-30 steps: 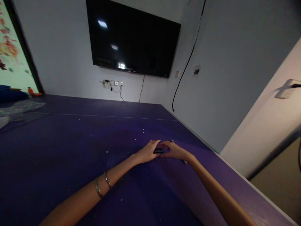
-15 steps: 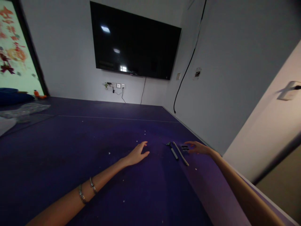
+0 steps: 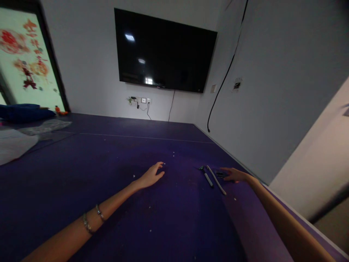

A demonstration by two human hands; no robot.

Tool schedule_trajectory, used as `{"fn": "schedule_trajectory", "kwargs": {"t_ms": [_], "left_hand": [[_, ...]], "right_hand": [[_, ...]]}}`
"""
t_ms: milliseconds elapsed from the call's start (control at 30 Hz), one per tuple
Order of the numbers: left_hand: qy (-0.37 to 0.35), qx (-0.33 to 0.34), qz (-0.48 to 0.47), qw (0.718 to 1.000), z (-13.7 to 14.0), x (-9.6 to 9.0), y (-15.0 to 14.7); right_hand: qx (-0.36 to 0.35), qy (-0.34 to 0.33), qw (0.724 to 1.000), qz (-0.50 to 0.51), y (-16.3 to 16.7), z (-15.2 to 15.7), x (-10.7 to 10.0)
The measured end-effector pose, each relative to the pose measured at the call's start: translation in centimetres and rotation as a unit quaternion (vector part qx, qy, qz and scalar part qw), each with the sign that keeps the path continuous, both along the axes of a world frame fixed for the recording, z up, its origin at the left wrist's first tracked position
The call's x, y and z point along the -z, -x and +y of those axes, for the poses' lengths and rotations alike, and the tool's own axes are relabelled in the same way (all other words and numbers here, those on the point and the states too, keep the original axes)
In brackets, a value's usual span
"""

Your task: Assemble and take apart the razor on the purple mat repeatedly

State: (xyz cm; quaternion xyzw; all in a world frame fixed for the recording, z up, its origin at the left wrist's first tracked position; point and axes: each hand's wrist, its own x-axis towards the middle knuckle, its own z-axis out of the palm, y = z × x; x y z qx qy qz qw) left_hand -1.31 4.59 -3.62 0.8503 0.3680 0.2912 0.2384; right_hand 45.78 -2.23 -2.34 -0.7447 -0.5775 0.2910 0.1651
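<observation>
Above the purple surface [image 3: 174,207], my left hand [image 3: 149,177] holds nothing; its fingers and thumb are apart. Two bracelets circle that wrist. Over on the right, my right hand [image 3: 233,175] has fingers stretched and thumb apart at the edge of a small dark flat item [image 3: 219,174], whose kind I cannot make out. Whether the fingertips touch it is unclear. Just left of that item lies a thin, slightly curved grey strip [image 3: 216,180]. Beside the strip is a razor [image 3: 208,179] with a grey handle and dark head.
A black television [image 3: 166,51] hangs on the far wall above sockets [image 3: 143,100]. Down the right wall runs a black cable [image 3: 222,83]. Clear plastic [image 3: 50,126] and blue fabric [image 3: 25,112] lie at the far left. Small white bits dot the surface.
The view has turned slightly left, so the room appears shifted right. My left hand has drawn a little to the left, away from the razor. My right hand stays by the dark item.
</observation>
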Motion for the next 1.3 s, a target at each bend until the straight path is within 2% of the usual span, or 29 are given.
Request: {"fn": "schedule_trajectory", "kwargs": {"t_ms": [100, 233, 333, 500, 667, 867, 1067, 1300], "left_hand": [[-0.005, -0.019, 0.008, 1.000, 0.4, -0.2, 1.2], [-0.017, -0.052, 0.026, 0.998, 1.5, -0.1, 3.4], [-0.033, -0.081, 0.050, 0.995, 2.5, 0.3, 5.8], [-0.064, -0.128, 0.108, 0.984, 3.6, 1.4, 10.1], [-0.073, -0.157, 0.137, 0.975, 3.6, 2.4, 13.3], [-0.077, -0.191, 0.176, 0.963, 3.3, 3.1, 14.6], [-0.091, -0.189, 0.228, 0.951, 3.4, 3.9, 14.8], [-0.099, -0.188, 0.235, 0.949, 3.1, 4.0, 14.8]], "right_hand": [[0.018, -0.021, 0.998, -0.062, 0.5, 0.3, -0.3], [0.000, -0.134, 0.975, -0.175, 2.8, 1.3, -0.8], [-0.049, -0.205, 0.958, -0.196, 6.3, 2.0, -0.9], [-0.153, -0.269, 0.940, -0.145, 14.0, 1.7, 0.2], [-0.171, -0.259, 0.938, -0.153, 19.3, 0.6, 2.9], [-0.114, -0.243, 0.940, -0.209, 20.7, -0.1, 5.7], [-0.111, -0.242, 0.936, -0.230, 20.7, -0.4, 5.8], [-0.114, -0.233, 0.937, -0.235, 21.0, -0.7, 5.3]]}}
